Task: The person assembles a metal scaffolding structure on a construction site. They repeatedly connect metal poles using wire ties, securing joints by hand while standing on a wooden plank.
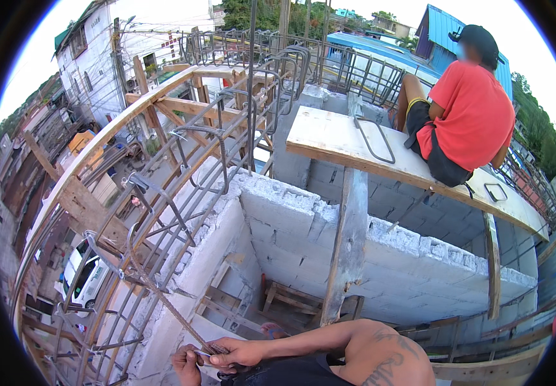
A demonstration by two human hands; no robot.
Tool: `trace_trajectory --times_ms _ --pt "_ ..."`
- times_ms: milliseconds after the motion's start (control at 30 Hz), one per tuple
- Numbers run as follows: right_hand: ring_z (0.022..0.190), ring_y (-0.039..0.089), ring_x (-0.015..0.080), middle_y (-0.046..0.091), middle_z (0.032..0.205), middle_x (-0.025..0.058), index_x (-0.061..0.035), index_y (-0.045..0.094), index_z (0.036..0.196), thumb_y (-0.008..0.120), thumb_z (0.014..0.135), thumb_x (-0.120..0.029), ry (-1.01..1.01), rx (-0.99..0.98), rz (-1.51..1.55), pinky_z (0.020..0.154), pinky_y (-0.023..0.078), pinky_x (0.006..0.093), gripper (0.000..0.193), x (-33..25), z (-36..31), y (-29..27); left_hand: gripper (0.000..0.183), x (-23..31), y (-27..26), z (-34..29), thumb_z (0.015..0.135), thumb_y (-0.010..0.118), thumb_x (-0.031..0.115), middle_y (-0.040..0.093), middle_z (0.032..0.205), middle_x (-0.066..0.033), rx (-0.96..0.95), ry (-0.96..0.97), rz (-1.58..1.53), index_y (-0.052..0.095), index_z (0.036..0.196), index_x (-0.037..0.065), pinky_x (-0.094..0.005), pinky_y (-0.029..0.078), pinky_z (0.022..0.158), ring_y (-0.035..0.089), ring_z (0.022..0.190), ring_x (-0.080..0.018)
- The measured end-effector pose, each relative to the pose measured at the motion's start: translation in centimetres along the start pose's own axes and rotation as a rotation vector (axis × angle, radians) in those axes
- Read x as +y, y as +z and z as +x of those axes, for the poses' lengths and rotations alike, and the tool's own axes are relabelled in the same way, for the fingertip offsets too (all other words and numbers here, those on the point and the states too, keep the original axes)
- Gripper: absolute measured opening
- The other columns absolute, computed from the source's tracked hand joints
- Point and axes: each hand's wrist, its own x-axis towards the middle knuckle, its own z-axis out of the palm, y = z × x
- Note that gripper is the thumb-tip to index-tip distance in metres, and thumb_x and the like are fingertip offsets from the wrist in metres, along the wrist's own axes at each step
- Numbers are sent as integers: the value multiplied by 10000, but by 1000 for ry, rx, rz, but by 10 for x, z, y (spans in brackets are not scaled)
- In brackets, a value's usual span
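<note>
At the bottom edge, my left hand (188, 365) and my right hand (234, 355) are close together, fingers curled inward. A ribbed steel bar (168, 307) slants down from the rebar cage (181, 222), and its lower end meets the fingers of my right hand, which are closed on it. Between the two hands shows a small pale piece (203, 353), too small to name. My left fingers are pinched at it; what they hold is partly hidden. Bent stirrups stand along the cage on the left, above the curved wooden formwork (107, 132).
A person in a red shirt (471, 106) sits on a plywood sheet (329, 136), with bent steel stirrups (376, 143) lying on it. A wooden post (347, 241) supports the sheet. Block walls (291, 215) enclose a deep drop. Left, far below, a white car (84, 273) stands in a street.
</note>
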Motion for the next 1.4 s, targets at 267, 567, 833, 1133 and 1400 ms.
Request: trace_trajectory --times_ms 267,567,833,1133,1400 --pt "572 346 80 351 663 -29 -79 435 881 520 952 -363 -102 217 87 486 346 242 305 -13 -24 -1 263 -7 86 6 934 541 315 590 686 -43 8 -298 -513 586 882 61 -306 466 521 604 620 -179" --pt "578 495 88 548 685 22 -14 523 922 482 964 -390 197 851 -651 546 429 264 381 -11 -36 -57 244 4 52 3 947 522 209 417 584 35 41 -441 127 594 848 -3 -233 323 462 380 487 -60" --pt "634 544 127 562 685 55 -15 535 832 677 776 -249 357 924 -677 586 428 280 280 -15 -124 -77 214 -30 0 36 947 490 182 491 592 -12 763 -174 168 597 909 0 -233 343 411 433 451 -74" --pt "674 601 139 592 829 76 -10 463 1172 576 899 -76 369 710 -438 618 476 295 302 -25 -120 -56 272 -15 -11 143 919 512 242 646 700 -147 577 -209 941 614 837 4 -388 462 502 624 522 -243" --pt "776 626 329 628 781 175 -18 455 1221 509 929 -216 515 805 -881 724 461 424 357 5 -87 -86 242 -2 1 151 882 537 272 662 819 -201 455 -325 1439 670 897 70 -490 490 710 634 810 -397"
